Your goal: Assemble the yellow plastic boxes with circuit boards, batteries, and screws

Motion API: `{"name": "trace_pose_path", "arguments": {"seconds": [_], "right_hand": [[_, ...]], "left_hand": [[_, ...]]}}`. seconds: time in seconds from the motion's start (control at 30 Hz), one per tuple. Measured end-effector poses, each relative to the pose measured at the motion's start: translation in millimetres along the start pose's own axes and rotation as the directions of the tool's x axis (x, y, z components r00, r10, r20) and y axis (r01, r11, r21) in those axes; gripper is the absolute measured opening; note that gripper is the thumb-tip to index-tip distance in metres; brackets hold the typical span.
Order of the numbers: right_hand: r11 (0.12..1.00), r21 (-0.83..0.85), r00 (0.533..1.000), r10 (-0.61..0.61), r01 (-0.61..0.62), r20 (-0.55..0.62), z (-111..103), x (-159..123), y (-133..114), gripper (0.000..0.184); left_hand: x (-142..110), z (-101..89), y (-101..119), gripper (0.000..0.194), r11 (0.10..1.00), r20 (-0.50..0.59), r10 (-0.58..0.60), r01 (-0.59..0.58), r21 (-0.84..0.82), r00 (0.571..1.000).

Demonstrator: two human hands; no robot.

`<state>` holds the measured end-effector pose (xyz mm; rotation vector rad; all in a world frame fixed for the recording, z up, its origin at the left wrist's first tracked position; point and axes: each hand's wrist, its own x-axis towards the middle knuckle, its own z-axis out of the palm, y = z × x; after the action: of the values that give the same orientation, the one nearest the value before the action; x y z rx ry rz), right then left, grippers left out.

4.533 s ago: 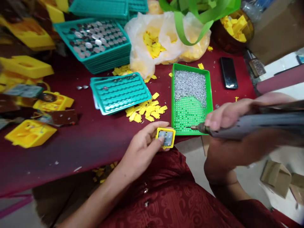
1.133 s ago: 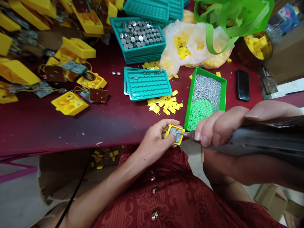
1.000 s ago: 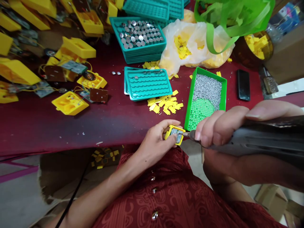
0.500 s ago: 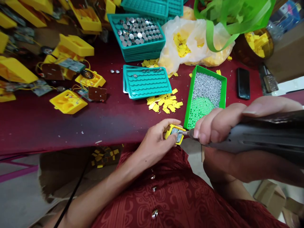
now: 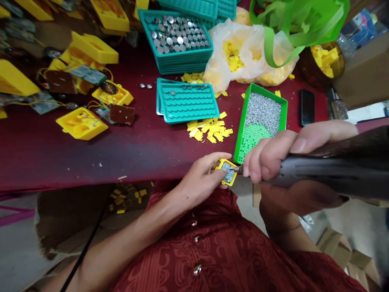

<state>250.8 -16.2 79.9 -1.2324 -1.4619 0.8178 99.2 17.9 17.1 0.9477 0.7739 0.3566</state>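
Note:
My left hand (image 5: 202, 178) pinches a small yellow plastic case (image 5: 227, 172) with a circuit board inside, just off the near edge of the dark red table (image 5: 91, 154). My right hand (image 5: 282, 154) is wrapped round a grey electric screwdriver (image 5: 328, 172). Its metal tip touches the right side of the case. A green tray (image 5: 261, 117) half full of small silver screws stands just beyond both hands.
Teal trays (image 5: 187, 101), one stack holding button cells (image 5: 178, 36), sit mid-table. Loose yellow tabs (image 5: 209, 129) lie beside them. Yellow housings with boards and wires (image 5: 82, 121) crowd the left. A plastic bag (image 5: 240, 56), green bag (image 5: 291, 20), phone (image 5: 306, 107) and bowl (image 5: 322, 61) stand behind.
The screwdriver tip came from over the green tray down to the yellow case and stays on it. The case has tilted slightly in my left hand. The view has drifted a little.

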Motion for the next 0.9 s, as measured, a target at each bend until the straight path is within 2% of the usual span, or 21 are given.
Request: {"name": "trace_pose_path", "arguments": {"seconds": [0.07, 0.17, 0.2, 0.27, 0.33, 0.43, 0.53, 0.63, 0.67, 0.7, 0.73, 0.77, 0.83, 0.9], "right_hand": [[0.997, 0.081, 0.999, -0.013, 0.009, 0.046, -7, 5, 2, 0.045], [0.99, 0.076, 0.97, 0.095, -0.115, 0.222, -16, 12, -1, 0.045], [0.987, 0.105, 0.957, 0.092, -0.125, 0.275, -16, 14, -2, 0.045], [0.97, 0.227, 0.943, 0.003, -0.083, 0.334, -15, 15, -4, 0.043], [0.937, 0.351, 0.929, -0.129, 0.0, 0.346, -10, 15, -5, 0.041], [0.894, 0.434, 0.911, -0.265, 0.109, 0.317, -7, 14, -5, 0.032], [0.888, 0.425, 0.908, -0.313, 0.175, 0.279, -16, 16, -1, 0.032], [0.902, 0.363, 0.887, -0.35, 0.233, 0.301, -31, 15, 6, 0.021], [0.905, 0.329, 0.899, -0.359, 0.27, 0.251, -35, 14, 9, 0.022], [0.909, 0.281, 0.923, -0.357, 0.309, 0.143, -38, 12, 10, 0.023], [0.918, 0.217, 0.941, -0.338, 0.331, -0.007, -39, 10, 12, 0.026], [0.933, 0.15, 0.939, -0.304, 0.327, -0.158, -38, 7, 12, 0.03], [0.97, 0.038, 0.911, -0.21, 0.239, -0.355, -36, 0, 11, 0.04], [0.989, -0.063, 0.885, -0.146, 0.131, -0.443, -33, -6, 9, 0.048]], "left_hand": [[2, 1.1, -1, 0.03, 0.999, 0.001, 0.027, -0.027, 0.04, 1.0], [5, 2.3, -1, 0.028, 0.992, 0.005, 0.065, -0.065, 0.108, 0.998], [5, 2.5, 0, 0.028, 0.989, 0.006, 0.072, -0.072, 0.126, 0.997], [5, 2.9, 1, 0.029, 0.985, 0.009, 0.079, -0.079, 0.153, 0.997], [5, 3.1, 1, 0.031, 0.983, 0.023, 0.071, -0.074, 0.168, 0.997], [6, 3.4, 2, 0.033, 0.981, 0.055, 0.053, -0.062, 0.184, 0.997], [9, 2.1, 2, 0.034, 0.97, 0.066, 0.071, -0.084, 0.229, 0.995], [6, -5.6, 2, 0.034, 0.953, 0.036, 0.119, -0.124, 0.278, 0.992], [3, -10.3, 2, 0.033, 0.954, 0.017, 0.127, -0.127, 0.271, 0.992], [0, -16.2, 2, 0.032, 0.962, -0.001, 0.124, -0.12, 0.246, 0.992], [-4, -22.7, 2, 0.032, 0.975, -0.017, 0.105, -0.1, 0.197, 0.994], [-7, -29.7, 2, 0.032, 0.989, -0.045, 0.081, -0.075, 0.13, 0.996], [-15, -43.0, 1, 0.034, 0.999, -0.089, 0.037, -0.034, 0.026, 0.995], [-21, -52.9, -1, 0.035, 0.999, -0.128, 0.01, -0.016, -0.044, 0.992]]}}
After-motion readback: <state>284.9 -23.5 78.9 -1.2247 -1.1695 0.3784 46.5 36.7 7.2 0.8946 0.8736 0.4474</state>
